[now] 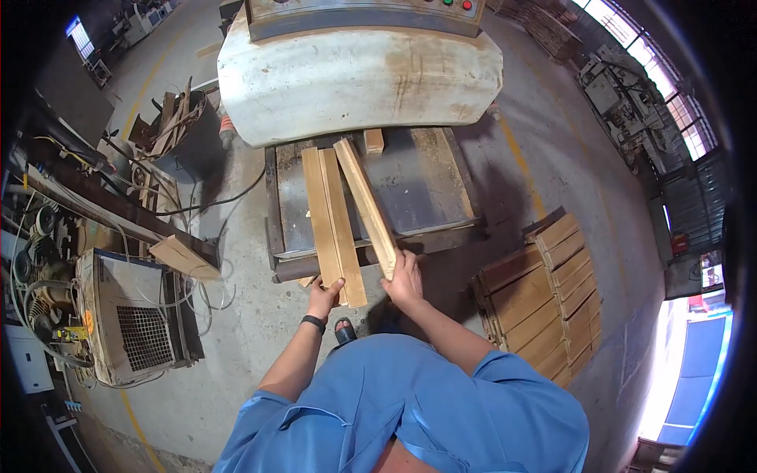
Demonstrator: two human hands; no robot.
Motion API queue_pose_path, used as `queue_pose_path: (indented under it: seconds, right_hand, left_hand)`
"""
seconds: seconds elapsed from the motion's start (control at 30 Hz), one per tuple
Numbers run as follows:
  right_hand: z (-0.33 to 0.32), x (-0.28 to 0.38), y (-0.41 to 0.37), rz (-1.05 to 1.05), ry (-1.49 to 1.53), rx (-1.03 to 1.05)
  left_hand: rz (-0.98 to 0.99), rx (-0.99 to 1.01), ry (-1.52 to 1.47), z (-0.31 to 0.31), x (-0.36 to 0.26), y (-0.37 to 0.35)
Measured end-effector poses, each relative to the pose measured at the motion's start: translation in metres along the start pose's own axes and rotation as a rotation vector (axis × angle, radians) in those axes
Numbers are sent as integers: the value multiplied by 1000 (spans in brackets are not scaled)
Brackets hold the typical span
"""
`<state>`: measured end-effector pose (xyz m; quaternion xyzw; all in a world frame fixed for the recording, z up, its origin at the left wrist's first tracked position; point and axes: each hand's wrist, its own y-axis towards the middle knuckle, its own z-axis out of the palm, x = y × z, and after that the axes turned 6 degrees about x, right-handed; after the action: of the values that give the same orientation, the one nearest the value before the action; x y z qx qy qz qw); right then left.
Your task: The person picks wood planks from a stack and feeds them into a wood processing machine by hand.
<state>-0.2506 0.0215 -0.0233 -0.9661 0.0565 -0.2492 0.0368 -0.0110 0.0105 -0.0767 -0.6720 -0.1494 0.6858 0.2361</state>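
Note:
My left hand [322,299] is closed on the near ends of two flat wooden boards [329,213] lying side by side, its thumb on top. Their far ends rest on the machine's metal bed [426,183]. My right hand [404,281] grips the near end of another wooden board [367,206], which is tilted on its edge and slants away to the left. The far end of that board is close to the flat pair. A short wood block [374,141] sits farther back on the bed, near the white machine hood.
The white machine hood [359,83] rises over the bed's far side, under a panel with coloured buttons [457,5]. Stacked boards [544,296] stand on the right. At left are a bin of scrap wood [180,150], a boxy unit with a grille [130,315] and loose cables.

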Motion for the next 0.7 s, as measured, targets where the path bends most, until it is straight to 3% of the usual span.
queue_pose_path:
  seconds: [0.13,0.3,0.5,0.6,0.7]
  right_hand:
    - [-18,18,-22,-225,161,143]
    - [-35,12,-27,-516,-28,317]
    - [-27,0,-5,-609,-123,218]
    - [-12,1,47,-534,-150,78]
    - [-10,27,122,-279,57,-215]
  left_hand:
    - [-13,-31,-74,4,-3,-1]
    - [-28,-5,-55,-3,-1,1]
    - [-7,0,-103,-5,2,0]
    - [-12,-10,-109,-6,4,1]
    - [-40,6,-108,-7,3,0]
